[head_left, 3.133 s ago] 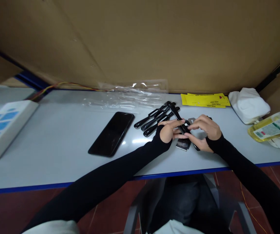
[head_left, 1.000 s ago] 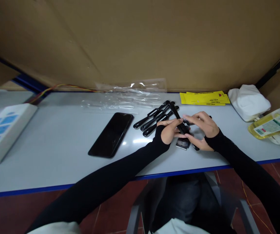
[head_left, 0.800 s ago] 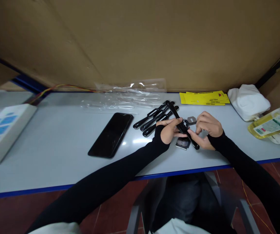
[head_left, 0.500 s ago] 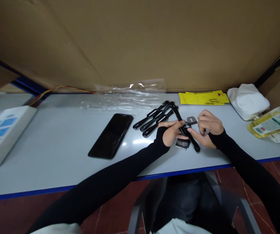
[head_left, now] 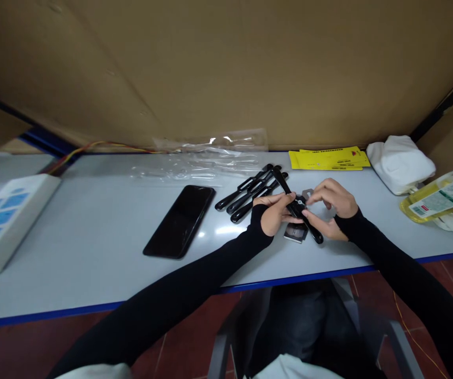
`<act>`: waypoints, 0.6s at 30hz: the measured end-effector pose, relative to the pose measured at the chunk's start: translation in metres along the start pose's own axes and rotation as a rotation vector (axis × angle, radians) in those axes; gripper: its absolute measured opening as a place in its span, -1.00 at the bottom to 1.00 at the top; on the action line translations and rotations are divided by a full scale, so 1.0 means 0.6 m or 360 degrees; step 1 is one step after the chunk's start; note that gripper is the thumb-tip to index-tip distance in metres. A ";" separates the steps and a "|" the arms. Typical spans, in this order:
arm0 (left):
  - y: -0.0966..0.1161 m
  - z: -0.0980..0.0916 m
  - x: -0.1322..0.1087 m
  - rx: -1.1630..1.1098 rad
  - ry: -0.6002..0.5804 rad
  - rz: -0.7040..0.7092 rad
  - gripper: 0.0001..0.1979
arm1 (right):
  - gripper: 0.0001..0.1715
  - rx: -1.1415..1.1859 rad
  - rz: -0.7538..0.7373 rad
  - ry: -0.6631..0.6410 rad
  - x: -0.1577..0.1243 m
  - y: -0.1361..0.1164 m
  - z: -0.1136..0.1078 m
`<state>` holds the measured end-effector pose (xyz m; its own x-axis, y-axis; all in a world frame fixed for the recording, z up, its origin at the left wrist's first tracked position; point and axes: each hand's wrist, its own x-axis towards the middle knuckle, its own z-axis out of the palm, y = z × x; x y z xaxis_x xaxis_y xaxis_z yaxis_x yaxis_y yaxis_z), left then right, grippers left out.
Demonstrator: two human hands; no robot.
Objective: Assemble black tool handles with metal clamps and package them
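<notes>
A black spokeshave (head_left: 312, 229) is tilted across my left hand (head_left: 274, 215), whose thumb and fingers close around it near its middle. From the right side, the thumb and forefinger of my right hand (head_left: 334, 202) are at the tool's middle, where a small round metal part shows. The thumb presses against the tool; the other fingers are curled. Beneath the hands lie a small dark packet (head_left: 295, 233) and a flat grey plate (head_left: 307, 193), both partly covered. Several more black spokeshaves (head_left: 245, 195) lie side by side just beyond my left hand.
A black phone (head_left: 179, 221) lies left of my hands. Clear plastic sleeves (head_left: 210, 158) and yellow printed cards (head_left: 329, 159) lie along the back wall. On the right are a white cloth bundle (head_left: 401, 164) and a bottle of yellow liquid (head_left: 443, 195); a white-and-blue box (head_left: 9, 221) is far left.
My right forefinger has uncurled and come in to the spokeshave's middle, opposite the thumb. The left hand keeps its hold, with the tool shifted slightly left.
</notes>
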<state>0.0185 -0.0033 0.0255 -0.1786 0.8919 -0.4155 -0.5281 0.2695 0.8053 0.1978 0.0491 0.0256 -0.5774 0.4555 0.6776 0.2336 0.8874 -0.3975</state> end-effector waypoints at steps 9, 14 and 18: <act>-0.005 -0.008 0.012 -0.0058 0.0037 0.0041 -0.85 | -0.71 0.0033 -0.0154 -0.0077 -0.009 0.018 0.015; -0.019 -0.013 0.013 0.0082 -0.0095 0.0145 -0.71 | -0.86 0.0014 0.0018 0.0032 -0.007 0.012 0.010; -0.030 -0.011 0.003 0.0146 -0.0146 0.0223 -0.63 | -0.84 -0.0027 0.0276 0.0103 -0.005 -0.008 0.012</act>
<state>0.0223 -0.0087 0.0076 -0.1660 0.9513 -0.2597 -0.4248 0.1687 0.8894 0.1926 0.0430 0.0212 -0.4761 0.6049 0.6383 0.3388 0.7960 -0.5015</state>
